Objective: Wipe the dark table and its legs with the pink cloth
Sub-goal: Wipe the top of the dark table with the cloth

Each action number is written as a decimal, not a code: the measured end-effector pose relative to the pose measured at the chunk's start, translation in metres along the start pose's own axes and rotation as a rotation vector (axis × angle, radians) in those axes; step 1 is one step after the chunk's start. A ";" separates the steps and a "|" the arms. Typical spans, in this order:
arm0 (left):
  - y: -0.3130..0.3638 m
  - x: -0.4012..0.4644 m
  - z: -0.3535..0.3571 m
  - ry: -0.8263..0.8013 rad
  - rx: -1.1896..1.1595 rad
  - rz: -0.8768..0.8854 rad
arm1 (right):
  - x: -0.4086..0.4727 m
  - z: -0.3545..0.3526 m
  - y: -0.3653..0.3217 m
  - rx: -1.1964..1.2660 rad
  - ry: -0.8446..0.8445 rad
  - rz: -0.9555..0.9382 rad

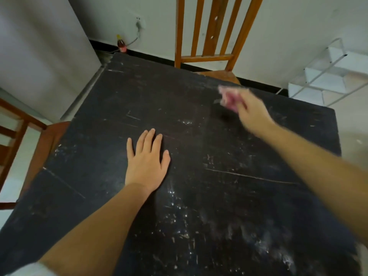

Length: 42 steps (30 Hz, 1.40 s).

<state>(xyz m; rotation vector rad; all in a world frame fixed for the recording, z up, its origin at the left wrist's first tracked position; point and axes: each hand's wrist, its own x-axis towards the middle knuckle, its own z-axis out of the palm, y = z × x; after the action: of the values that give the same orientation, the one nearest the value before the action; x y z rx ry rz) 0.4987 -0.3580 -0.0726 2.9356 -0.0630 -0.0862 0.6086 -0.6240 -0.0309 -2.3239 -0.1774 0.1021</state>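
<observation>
The dark table (111,100) fills most of the view, its top scratched and flecked with white marks. My left hand (147,162) lies flat on the middle of the top, fingers straight and spread. My right hand (253,114) reaches toward the far right part of the top and grips the bunched pink cloth (229,98); both are motion-blurred. The table's legs are hidden under the top.
A wooden slat-back chair (211,32) stands at the table's far edge. Another wooden chair (18,134) is at the left. A white wire rack (326,76) stands at the right by the wall. A small bottle (121,44) sits on the floor at the back.
</observation>
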 end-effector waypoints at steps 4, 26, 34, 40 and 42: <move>0.001 -0.001 0.002 -0.005 -0.002 -0.003 | 0.092 0.022 0.015 -0.284 -0.024 0.060; -0.140 -0.012 -0.021 0.064 -0.016 -0.011 | 0.077 0.099 -0.048 -0.432 -0.114 -0.086; -0.138 -0.010 -0.026 0.041 -0.009 -0.022 | -0.161 0.135 -0.108 -0.059 -0.679 -0.532; -0.140 -0.010 -0.023 0.034 -0.006 -0.016 | 0.049 0.090 -0.104 -0.039 -0.121 -0.106; -0.141 -0.011 -0.021 0.046 -0.001 -0.011 | 0.109 0.095 -0.090 -0.157 0.014 0.040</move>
<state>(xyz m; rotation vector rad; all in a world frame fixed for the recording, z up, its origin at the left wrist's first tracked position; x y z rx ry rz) 0.4943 -0.2155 -0.0805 2.9351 -0.0392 -0.0202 0.6958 -0.4777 -0.0326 -2.4846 -0.1361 0.0951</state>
